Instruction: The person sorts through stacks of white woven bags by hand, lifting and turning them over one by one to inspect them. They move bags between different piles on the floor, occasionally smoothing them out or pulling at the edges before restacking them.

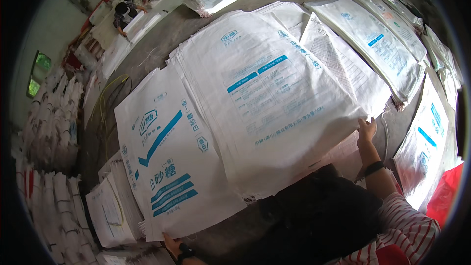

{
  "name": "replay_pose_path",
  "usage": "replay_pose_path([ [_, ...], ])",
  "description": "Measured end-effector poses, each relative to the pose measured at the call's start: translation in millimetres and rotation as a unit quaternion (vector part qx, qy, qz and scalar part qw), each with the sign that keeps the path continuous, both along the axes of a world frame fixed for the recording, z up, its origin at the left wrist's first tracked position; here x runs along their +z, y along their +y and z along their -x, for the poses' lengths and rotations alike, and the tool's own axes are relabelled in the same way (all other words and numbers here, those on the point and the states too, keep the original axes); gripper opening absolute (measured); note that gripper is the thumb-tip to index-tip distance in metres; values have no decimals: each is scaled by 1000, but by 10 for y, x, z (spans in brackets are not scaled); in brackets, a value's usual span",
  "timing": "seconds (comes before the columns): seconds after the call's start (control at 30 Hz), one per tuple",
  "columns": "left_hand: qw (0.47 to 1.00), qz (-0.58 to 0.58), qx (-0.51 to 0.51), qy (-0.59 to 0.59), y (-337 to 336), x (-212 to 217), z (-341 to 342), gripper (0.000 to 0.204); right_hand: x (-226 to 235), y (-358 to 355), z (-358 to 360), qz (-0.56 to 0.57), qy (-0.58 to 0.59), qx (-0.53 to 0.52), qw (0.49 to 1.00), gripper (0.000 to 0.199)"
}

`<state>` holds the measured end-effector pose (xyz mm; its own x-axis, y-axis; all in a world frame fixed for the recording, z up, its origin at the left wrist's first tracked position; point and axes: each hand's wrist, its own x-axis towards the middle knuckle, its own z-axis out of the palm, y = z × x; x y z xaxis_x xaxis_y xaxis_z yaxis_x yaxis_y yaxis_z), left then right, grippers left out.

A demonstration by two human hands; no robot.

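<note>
Two flat white woven sacks with blue print lie side by side before me, each on top of a stack. My right hand (367,130) pinches the near right corner of the right sack (301,110), whose near edge is lifted and bowed. At the lower left, my left hand (171,245) is closed at the near corner of the left sack (208,198), which bears a large blue check mark. Part of that hand is hidden under the sack's edge. Dark bands are on both my wrists.
More sack stacks (392,54) lie at the right and far side. Bundled sacks (51,118) are piled along the left wall. A co-worker (126,14) bends over sheets at the far left. A red bag (445,194) is at the right, and a yellow cord (103,98) lies on the floor.
</note>
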<state>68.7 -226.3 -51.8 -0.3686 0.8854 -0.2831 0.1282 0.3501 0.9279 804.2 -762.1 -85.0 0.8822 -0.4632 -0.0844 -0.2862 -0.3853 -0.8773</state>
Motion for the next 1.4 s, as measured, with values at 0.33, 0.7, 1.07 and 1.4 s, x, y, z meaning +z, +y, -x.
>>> replay_pose_path([
  [0.33,798,-325,-2,508,-247,388,-1013,49,579,769,710,-280,109,219,928,21],
  [0.7,622,-294,-716,116,-1979,590,-4485,51,532,831,744,-297,154,156,929,34],
  [1.07,554,-334,-762,-32,-2784,852,-5574,48,1353,1435,1038,-30,-60,522,850,15],
  [1.4,854,-16,-328,-404,-1606,1083,-5598,39,1414,1314,1094,-49,-33,541,839,29],
])
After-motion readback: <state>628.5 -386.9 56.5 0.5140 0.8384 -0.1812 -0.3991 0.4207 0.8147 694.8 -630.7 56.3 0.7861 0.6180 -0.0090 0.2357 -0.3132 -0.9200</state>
